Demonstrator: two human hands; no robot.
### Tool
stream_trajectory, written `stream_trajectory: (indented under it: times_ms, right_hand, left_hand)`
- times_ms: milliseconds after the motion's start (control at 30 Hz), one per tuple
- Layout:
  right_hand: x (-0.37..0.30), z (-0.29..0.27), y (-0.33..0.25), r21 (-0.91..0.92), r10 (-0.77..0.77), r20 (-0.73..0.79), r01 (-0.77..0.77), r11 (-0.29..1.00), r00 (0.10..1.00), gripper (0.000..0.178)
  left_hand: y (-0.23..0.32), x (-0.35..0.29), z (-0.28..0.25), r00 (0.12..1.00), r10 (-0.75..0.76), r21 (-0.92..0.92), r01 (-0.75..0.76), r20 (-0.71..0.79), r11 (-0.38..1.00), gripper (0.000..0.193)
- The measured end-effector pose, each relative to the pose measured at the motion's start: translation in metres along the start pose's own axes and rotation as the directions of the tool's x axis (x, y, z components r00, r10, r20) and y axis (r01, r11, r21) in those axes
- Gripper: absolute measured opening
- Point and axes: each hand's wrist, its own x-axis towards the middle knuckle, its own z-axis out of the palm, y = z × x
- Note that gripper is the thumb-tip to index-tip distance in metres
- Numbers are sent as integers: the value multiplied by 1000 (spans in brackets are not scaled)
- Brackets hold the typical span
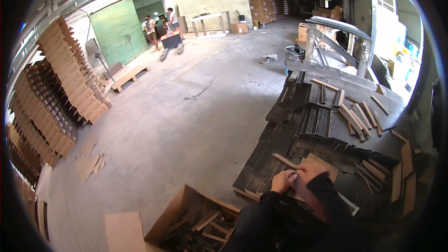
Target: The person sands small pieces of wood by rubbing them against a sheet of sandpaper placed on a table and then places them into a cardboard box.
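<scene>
Over a worktable stacked with dark planks (261, 161), my two hands work close together. My right hand (311, 172) is closed around a slim light wooden stick (283, 160), whose end points out to the far left. Just left of it, my left hand (281, 182) has its fingers pressed together; what they pinch is hidden. A reddish-brown strip (307, 197) runs from between the hands toward my right forearm; its kind is unclear. Under the hands lies a tan flat board (325, 162). Beside my right sleeve is a pale, ruler-like strip (349, 203).
An open carton (179, 205) of wood offcuts stands at lower left. Loose wooden strips (357, 119) lie across the table's right. Tall cardboard stacks (72, 70) line the left. Two people stand far off by a pallet truck (171, 41); a wooden pallet (129, 78) lies nearby.
</scene>
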Motion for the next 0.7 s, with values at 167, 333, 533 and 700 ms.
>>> stream_trajectory:
  times_ms: [167,333,533,700]
  right_hand:
    - [-5,1,-119,213,-380,-65,385,898,923,35]
    - [-64,-53,14,120,-32,-426,91,989,904,43]
    - [-236,-49,253,-341,583,-405,-708,618,704,63]
    - [-218,-66,202,-386,618,-265,-669,635,740,54]
  left_hand:
    - [-63,10,37,974,102,-4,-105,-203,994,30]
    - [4,-16,-10,998,-3,-270,-16,-71,963,32]
    - [12,-15,-13,998,2,-279,-21,-66,960,33]
    - [6,-19,-17,997,-46,-227,31,-63,973,34]
